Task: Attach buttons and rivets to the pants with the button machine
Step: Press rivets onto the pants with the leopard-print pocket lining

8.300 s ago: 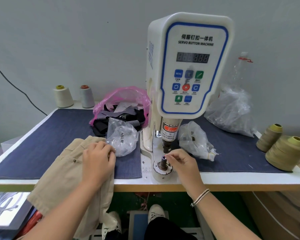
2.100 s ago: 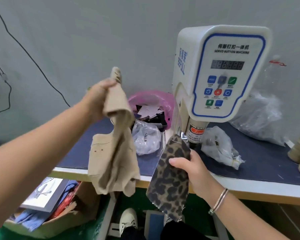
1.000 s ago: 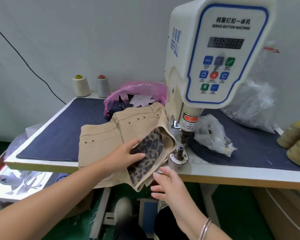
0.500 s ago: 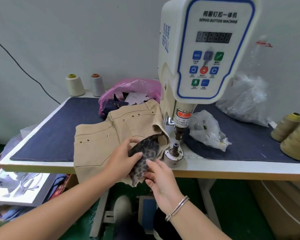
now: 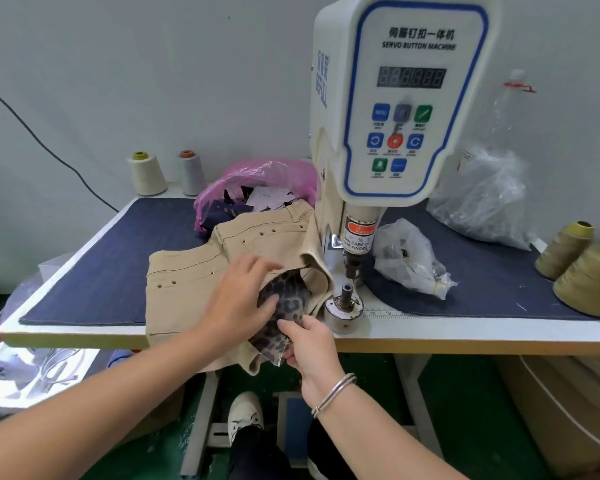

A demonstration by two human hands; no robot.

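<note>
I find the beige cotton pants (image 5: 201,271) lying on the white table (image 5: 465,332), left of the white servo button machine (image 5: 395,109). My left hand (image 5: 239,299) rests flat on them, fingers relaxed; my right hand (image 5: 309,344) pinches their leopard-print lining (image 5: 284,306) at the table's edge.

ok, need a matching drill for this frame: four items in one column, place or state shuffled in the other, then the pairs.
Items:
1. leopard fabric
2. pink bag
3. olive cones
4. left hand

Places or states:
A. far right of the table
B. pinched by the right hand
C. behind the pants, left of the machine
D. fingers spread, resting on the pants

Pairs: 1-B, 2-C, 3-A, 4-D
</note>
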